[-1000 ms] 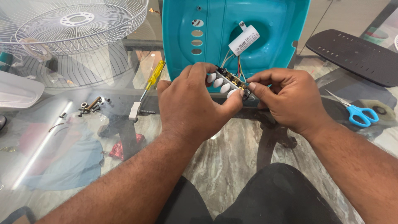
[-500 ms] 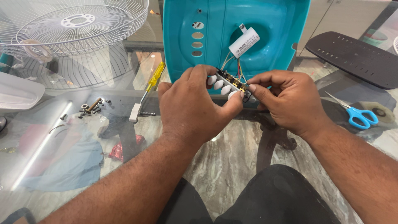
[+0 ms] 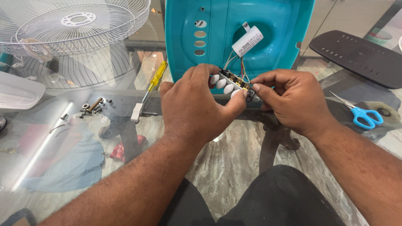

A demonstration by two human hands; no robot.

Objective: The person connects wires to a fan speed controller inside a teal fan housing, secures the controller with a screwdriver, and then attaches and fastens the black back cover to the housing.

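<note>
A push-button switch block (image 3: 231,83) (white keys, coloured wires trailing off it) sits just in front of the teal fan housing (image 3: 209,25), pinched between both hands. The left hand (image 3: 194,104) curls its fingers tight around its left end; the right hand (image 3: 289,100) grips its right end. A yellow-handled screwdriver (image 3: 155,81) lies left; blue scissors (image 3: 362,115) lie right.

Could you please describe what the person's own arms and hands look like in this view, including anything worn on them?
Both forearms are bare, with no sleeves in view. The left hand and right hand wear no gloves, and no rings, watch or bracelet show. Fingernails are short. Fine dark hair covers the forearms.
</note>
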